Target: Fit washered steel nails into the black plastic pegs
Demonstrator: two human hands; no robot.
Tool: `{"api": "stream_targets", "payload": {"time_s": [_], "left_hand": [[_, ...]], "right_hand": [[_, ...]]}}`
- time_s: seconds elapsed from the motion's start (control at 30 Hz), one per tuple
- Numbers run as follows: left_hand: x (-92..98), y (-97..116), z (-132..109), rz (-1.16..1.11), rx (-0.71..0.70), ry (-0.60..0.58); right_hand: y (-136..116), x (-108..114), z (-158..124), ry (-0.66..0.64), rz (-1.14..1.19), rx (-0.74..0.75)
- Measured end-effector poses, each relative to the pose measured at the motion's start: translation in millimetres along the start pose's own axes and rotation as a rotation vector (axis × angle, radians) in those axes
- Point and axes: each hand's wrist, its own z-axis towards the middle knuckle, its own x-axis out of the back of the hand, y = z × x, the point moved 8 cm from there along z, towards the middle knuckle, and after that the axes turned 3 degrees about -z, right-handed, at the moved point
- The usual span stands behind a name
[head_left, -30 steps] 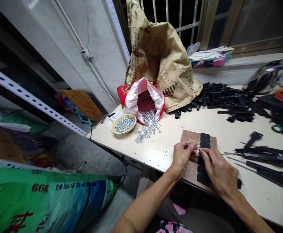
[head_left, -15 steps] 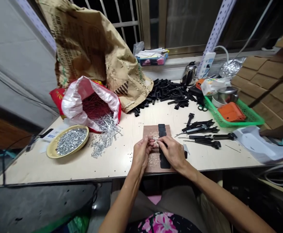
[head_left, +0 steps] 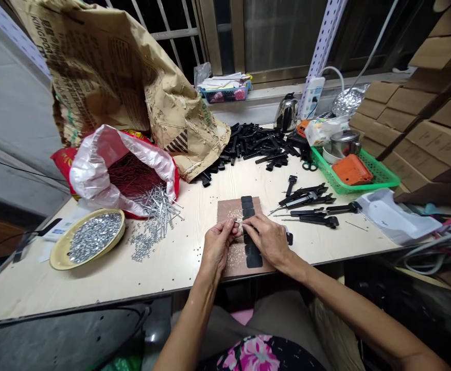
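Observation:
My left hand (head_left: 221,240) pinches a small piece, too small to name, above the brown board (head_left: 225,210). Fingertips of my right hand (head_left: 266,237) meet it from the right, pressed together on something thin and pale that I cannot make out. Under and beside the hands runs a column of black rounded pieces (head_left: 254,256) on the board. Tiny pale bits (head_left: 236,253) are scattered left of that column. To the right of my right hand lie several black tools with thin metal shafts (head_left: 310,211).
A yellow bowl of small metal parts (head_left: 94,238) stands left, beside an open sack of dark red strands (head_left: 131,175) and silver rods (head_left: 163,208). Black parts (head_left: 256,141) are heaped at the back. A green basket (head_left: 383,178) and white tray (head_left: 399,214) sit right, before stacked cartons (head_left: 422,139).
The whole view has shifted, so the table's contents sit further left in the picture. Both hands stay together over the board, fingertips still meeting.

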Motion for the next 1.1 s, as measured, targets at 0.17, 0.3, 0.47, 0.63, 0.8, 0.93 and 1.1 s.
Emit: {"api": "stream_targets", "payload": {"time_s": [0.17, 0.3, 0.47, 0.63, 0.8, 0.93, 1.1], "left_hand": [[13.7, 29.1, -8.9, 0.624, -0.318, 0.105], [-3.4, 24.0, -21.4, 1.265, -0.6, -0.055], [-3.6, -4.9, -22.2, 1.712, -0.696, -0.115], [9.8, -1.8, -19.8, 1.726, -0.758, -0.137], [14.7, 5.0, -20.8, 1.658, -0.774, -0.153], [15.4, 3.9, -21.8, 1.648, -0.742, -0.125], [16.0, 2.1, -22.9, 1.648, -0.74, -0.119]], "right_hand": [[23.2, 5.1, 24.0, -0.007, -0.167, 0.097], [51.0, -11.5, 56.6, -0.082, -0.34, 0.225], [73.3, -25.9, 81.1, -0.112, -0.286, 0.302], [67.7, -22.9, 80.7, -0.095, -0.231, 0.363], [57.0, -30.7, 92.4, -0.102, -0.251, 0.385], [49.8, -38.9, 92.7, -0.099, -0.307, 0.448], [23.0, -42.6, 47.2, -0.153, -0.273, 0.872]]}}
